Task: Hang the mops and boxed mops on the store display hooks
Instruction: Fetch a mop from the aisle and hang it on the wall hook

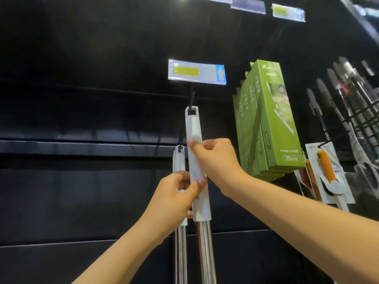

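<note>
My right hand [215,158] and left hand [174,199] both clasp the front mop [192,128], its hole seemingly threaded on the hook [191,99] below the price tag [196,72]. Likely stiff, long, bottom-heavy. Steel shaft [206,253] looks slippery, so I'd keep to the white grip [202,208].

Black display wall [82,58] carries everything on hooks. Price tag [197,72] tops the centre hook [192,97]. Front mop [192,128] hangs just below the tag, hook through its cap hole. Second mop [178,160] sits behind it. Right of tag: green boxes [272,119]. Further right: carded orange-handled tools [326,167], then dark handles [348,78] in a wire rack [365,119].
</note>
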The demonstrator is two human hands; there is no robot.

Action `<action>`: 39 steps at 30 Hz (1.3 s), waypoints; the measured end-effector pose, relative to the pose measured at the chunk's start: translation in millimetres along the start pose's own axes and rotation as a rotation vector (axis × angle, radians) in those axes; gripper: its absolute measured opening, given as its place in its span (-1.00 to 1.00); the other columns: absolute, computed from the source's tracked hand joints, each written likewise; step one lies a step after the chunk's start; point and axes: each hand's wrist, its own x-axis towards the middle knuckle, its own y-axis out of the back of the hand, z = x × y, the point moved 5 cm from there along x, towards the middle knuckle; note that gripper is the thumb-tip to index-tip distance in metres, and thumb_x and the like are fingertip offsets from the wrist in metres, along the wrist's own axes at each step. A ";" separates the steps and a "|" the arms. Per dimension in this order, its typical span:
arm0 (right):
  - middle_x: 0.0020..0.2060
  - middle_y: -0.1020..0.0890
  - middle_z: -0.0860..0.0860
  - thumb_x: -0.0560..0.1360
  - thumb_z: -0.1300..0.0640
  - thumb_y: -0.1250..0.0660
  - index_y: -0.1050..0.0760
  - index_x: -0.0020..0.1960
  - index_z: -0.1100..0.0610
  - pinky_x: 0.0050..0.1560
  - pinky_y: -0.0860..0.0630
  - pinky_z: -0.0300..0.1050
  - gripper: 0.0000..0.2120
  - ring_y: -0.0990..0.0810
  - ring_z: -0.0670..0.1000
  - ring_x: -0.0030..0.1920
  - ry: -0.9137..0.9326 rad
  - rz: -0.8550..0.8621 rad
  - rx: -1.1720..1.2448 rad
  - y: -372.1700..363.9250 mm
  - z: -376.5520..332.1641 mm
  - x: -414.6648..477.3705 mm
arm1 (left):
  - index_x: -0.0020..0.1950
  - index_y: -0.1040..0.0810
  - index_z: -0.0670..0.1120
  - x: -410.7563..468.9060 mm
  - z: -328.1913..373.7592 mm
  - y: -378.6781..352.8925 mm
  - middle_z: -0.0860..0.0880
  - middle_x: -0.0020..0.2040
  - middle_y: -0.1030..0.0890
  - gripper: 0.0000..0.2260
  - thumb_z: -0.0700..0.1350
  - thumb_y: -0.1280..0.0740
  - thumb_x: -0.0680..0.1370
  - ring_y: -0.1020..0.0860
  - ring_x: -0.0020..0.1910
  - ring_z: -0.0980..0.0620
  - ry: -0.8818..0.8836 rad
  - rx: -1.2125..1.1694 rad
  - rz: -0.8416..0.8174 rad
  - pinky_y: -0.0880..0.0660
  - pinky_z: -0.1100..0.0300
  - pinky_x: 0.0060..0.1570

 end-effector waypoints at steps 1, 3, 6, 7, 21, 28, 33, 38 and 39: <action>-0.43 -0.50 0.08 0.54 -0.07 -0.33 -0.46 -0.33 0.24 -0.32 -0.46 -0.20 -0.57 -0.51 -0.01 -0.38 -0.032 -0.017 -0.026 -2.6 7.6 -0.5 | 0.13 -0.56 -0.05 -0.3 -6.1 -1.4 -0.02 -0.12 -0.65 -0.80 0.02 -0.31 0.57 -0.66 -0.18 0.14 0.020 -0.003 -0.006 -0.63 0.19 -0.23; -0.42 -0.42 0.09 0.54 -0.09 -0.33 -0.44 -0.30 0.23 -0.32 -0.42 -0.20 -0.58 -0.43 -0.01 -0.40 -0.081 -0.052 -0.053 -9.8 21.8 0.4 | 0.09 -0.57 -0.06 -0.1 -18.9 -1.2 -0.01 -0.18 -0.63 -0.80 0.02 -0.33 0.57 -0.64 -0.24 0.15 0.083 -0.035 -0.012 -0.61 0.20 -0.25; -0.37 -0.41 0.10 0.54 -0.11 -0.33 -0.48 -0.24 0.22 -0.33 -0.38 -0.23 -0.60 -0.41 -0.02 -0.38 -0.128 -0.065 -0.083 -21.6 38.5 9.0 | 0.10 -0.57 -0.06 5.1 -37.1 3.4 -0.07 -0.10 -0.64 -0.77 0.05 -0.35 0.55 -0.65 -0.13 0.00 0.185 -0.054 -0.020 -0.65 0.06 -0.18; -0.38 -0.39 0.09 0.53 -0.13 -0.32 -0.46 -0.25 0.20 -0.34 -0.36 -0.23 -0.60 -0.39 -0.02 -0.38 -0.142 -0.064 -0.118 -25.5 43.7 12.1 | 0.12 -0.57 -0.06 7.3 -43.1 4.0 -0.07 -0.06 -0.63 -0.75 0.07 -0.35 0.55 -0.64 -0.09 -0.03 0.220 -0.051 -0.023 -0.66 0.06 -0.18; -0.37 -0.50 0.18 0.50 -0.08 -0.38 -0.55 -0.26 0.35 -0.16 -0.61 0.02 -0.54 -0.51 0.06 -0.31 -0.174 0.018 -0.020 -54.3 93.8 26.0 | 0.09 -0.52 -0.13 26.0 -82.5 9.8 -0.12 0.11 -0.58 -0.74 0.06 -0.31 0.58 -0.60 0.05 -0.13 0.385 0.067 -0.007 -0.66 0.07 -0.26; -0.34 -0.56 0.05 0.53 -0.13 -0.32 -0.52 -0.25 0.22 -0.50 -0.26 -0.40 -0.58 -0.48 -0.12 -0.45 -0.141 0.075 -0.293 -63.9 102.5 31.5 | 0.11 -0.50 -0.19 33.2 -89.1 11.4 -0.10 0.01 -0.59 -0.66 0.09 -0.24 0.61 -0.60 -0.09 -0.03 0.355 0.402 0.048 -0.60 0.14 -0.26; -0.44 -0.48 -0.02 0.53 -0.10 -0.35 -0.50 -0.22 0.22 -0.63 -0.26 -0.45 -0.62 -0.44 -0.14 -0.47 -0.165 0.056 -0.280 -65.9 107.9 35.8 | 0.00 -0.51 -0.06 34.2 -80.7 19.0 -0.04 -0.13 -0.56 -0.66 0.21 -0.30 0.53 -0.51 -0.31 0.06 0.326 0.697 0.158 -0.36 0.25 -0.41; -0.51 -0.44 -0.02 0.52 -0.11 -0.35 -0.44 -0.35 0.21 -0.62 -0.26 -0.43 -0.55 -0.40 -0.12 -0.54 -0.182 0.045 -0.243 -63.7 114.0 34.0 | 0.40 -0.31 -0.02 26.1 -101.0 16.5 -0.05 0.09 -0.51 -0.39 0.27 -0.33 0.48 -0.51 -0.15 0.07 0.353 0.477 0.216 -0.41 0.22 -0.26; -0.52 -0.42 -0.01 0.52 -0.10 -0.36 -0.41 -0.38 0.21 -0.65 -0.25 -0.44 -0.54 -0.39 -0.11 -0.55 -0.193 0.047 -0.216 -63.8 115.3 32.8 | 0.45 -0.25 -0.01 26.0 -106.4 15.5 -0.07 0.15 -0.52 -0.33 0.28 -0.33 0.47 -0.51 -0.08 0.04 0.368 0.420 0.217 -0.42 0.19 -0.19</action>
